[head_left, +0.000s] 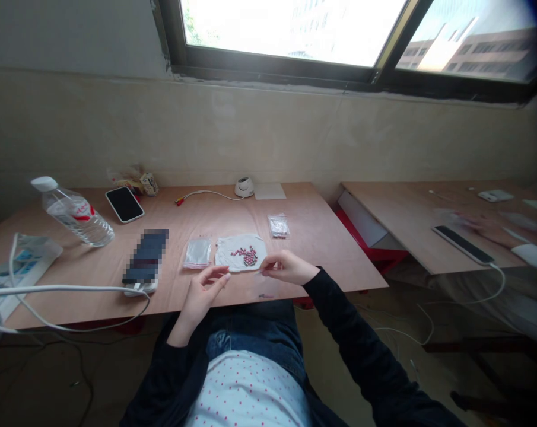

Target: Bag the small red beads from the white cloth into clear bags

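Note:
A white cloth (223, 255) lies flat near the front of the table. On it sits a cluster of dark red and pink beads (250, 257), with smaller ones trailing off to the left. My left hand (201, 292) is at the cloth's front edge, thumb and forefinger brought together; whatever is between them is too small to make out. At the cloth's front right corner, my right hand (289, 268) pinches with bent fingers, and its fingertips hide what they hold. A clear plastic bag (197, 254) lies left of the cloth, and another small bag (279, 226) lies behind my right hand.
To the left are a phone (146, 258) on a cable, a tilted water bottle (79, 213), a second phone (124, 204) and a power strip (16, 284). A white dome camera (244, 187) stands at the back. At the right-hand table, a co-worker's hand (486, 228) is near a phone (461, 244).

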A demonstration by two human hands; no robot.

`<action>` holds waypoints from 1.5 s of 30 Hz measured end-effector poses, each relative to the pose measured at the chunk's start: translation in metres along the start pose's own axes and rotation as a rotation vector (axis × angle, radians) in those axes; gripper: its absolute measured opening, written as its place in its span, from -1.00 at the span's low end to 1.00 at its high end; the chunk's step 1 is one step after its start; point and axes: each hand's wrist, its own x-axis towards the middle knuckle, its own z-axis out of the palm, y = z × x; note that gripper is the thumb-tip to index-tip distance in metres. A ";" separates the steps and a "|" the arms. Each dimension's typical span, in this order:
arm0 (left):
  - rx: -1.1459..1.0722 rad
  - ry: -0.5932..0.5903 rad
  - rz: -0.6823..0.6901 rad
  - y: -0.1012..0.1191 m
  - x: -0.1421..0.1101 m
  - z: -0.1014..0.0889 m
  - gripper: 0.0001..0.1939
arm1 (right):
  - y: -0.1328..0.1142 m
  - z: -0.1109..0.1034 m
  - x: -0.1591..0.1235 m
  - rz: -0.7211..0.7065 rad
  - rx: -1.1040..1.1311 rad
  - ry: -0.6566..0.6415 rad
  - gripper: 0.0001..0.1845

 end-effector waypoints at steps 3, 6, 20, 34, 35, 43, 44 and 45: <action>0.019 0.180 -0.016 -0.014 0.008 -0.012 -0.70 | 0.025 -0.028 0.005 0.044 -0.092 -0.021 -0.80; 0.052 0.304 -0.021 -0.026 0.016 -0.022 -0.67 | 0.056 -0.049 0.020 0.203 -0.244 0.047 -0.71; 0.614 0.504 0.028 -0.060 0.036 -0.037 -0.69 | 0.128 -0.072 0.076 0.408 -0.596 0.261 -0.68; 0.875 0.566 -0.070 -0.064 0.036 -0.035 -0.55 | 0.133 -0.068 0.087 0.386 -0.732 0.270 -0.68; 0.883 0.558 -0.081 -0.064 0.036 -0.035 -0.56 | 0.133 -0.068 0.087 0.395 -0.736 0.278 -0.68; 0.923 0.559 -0.100 -0.064 0.036 -0.035 -0.58 | 0.115 -0.052 0.075 0.522 -0.734 0.499 -0.41; 0.928 0.560 -0.099 -0.064 0.036 -0.035 -0.58 | 0.111 -0.046 0.073 0.563 -0.714 0.550 -0.36; 0.933 0.559 -0.097 -0.064 0.036 -0.036 -0.59 | 0.107 -0.039 0.071 0.606 -0.687 0.595 -0.29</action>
